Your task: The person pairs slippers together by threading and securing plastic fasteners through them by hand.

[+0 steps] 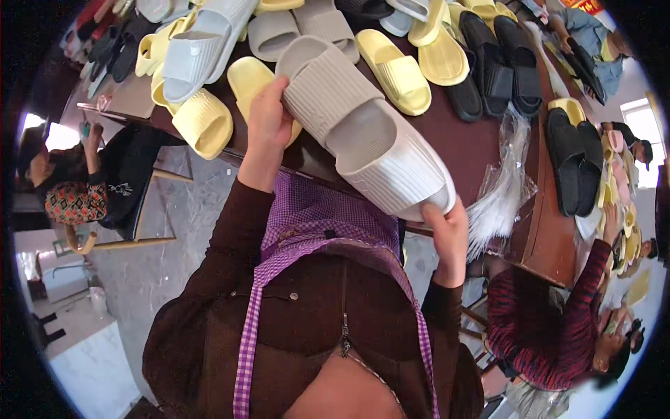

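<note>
Left hand: the left hand (269,115) is closed on the upper end of a beige ribbed foam slide sandal (363,133), fingers curled over its edge, thumb side toward the person
Right hand: the right hand (449,234) grips the lower end of the same sandal, fingers wrapped under its rim
Sandal position: the beige ribbed foam slide sandal is held in the air between both hands, tilted from upper left to lower right, above the near edge of the dark brown wooden table (467,146); whether it is one sandal or a pair stacked together I cannot tell
Clothing: a dark brown long-sleeved top with a purple checked apron (307,223) over the chest
Behind the left hand: a pale yellow ribbed foam slide sandal (202,122) and a light grey-blue foam slide sandal (199,49) lie on the table, with another yellow one just beside the thumb
Behind the sandal: a yellow foam slide sandal (398,70) lies on the table near the held sandal's upper end, with black foam slide sandals (499,66) further right
Right of the sandal: a bundle of clear plastic bags (502,188) hangs over the table edge, near the right hand
Right end of the table: a pair of black slide sandals (576,164) lies there
Others nearby: a person in a dark red striped top (551,328) sits at lower right; another person sits at the left
</note>
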`<action>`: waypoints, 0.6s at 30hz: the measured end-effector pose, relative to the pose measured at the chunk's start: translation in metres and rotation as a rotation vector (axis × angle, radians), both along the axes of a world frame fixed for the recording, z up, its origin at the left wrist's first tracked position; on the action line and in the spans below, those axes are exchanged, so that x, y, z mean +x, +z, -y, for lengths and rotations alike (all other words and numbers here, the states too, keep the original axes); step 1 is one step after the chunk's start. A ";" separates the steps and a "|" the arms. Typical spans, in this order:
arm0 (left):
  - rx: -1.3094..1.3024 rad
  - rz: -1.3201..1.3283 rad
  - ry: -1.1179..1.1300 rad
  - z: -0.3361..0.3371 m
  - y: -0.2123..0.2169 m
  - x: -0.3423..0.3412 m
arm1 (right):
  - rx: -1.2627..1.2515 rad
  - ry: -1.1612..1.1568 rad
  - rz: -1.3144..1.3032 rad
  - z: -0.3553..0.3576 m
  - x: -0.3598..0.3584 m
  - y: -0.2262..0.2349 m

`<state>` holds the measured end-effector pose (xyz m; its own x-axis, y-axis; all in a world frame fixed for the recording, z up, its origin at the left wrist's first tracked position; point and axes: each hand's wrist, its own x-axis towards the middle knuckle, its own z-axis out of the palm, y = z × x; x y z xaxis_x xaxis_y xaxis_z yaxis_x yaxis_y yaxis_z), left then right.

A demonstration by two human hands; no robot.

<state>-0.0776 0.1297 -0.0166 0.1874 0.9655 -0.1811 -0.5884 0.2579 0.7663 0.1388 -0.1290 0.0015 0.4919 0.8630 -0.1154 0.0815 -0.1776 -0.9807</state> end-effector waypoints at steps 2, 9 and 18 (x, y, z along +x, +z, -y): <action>0.005 0.022 0.004 0.004 0.008 0.002 | 0.013 0.007 0.026 0.003 -0.001 0.022; 0.098 0.051 0.206 -0.044 0.024 -0.052 | 0.124 -0.168 0.258 0.053 0.065 0.060; 0.139 -0.192 -0.197 -0.065 0.017 -0.006 | -0.021 0.241 0.557 -0.056 0.128 0.137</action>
<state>-0.0838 0.1943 0.0006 0.3489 0.9318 -0.0999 -0.3782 0.2375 0.8947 0.2664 -0.0731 0.1387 0.2741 0.9579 0.0849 0.6220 -0.1092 -0.7753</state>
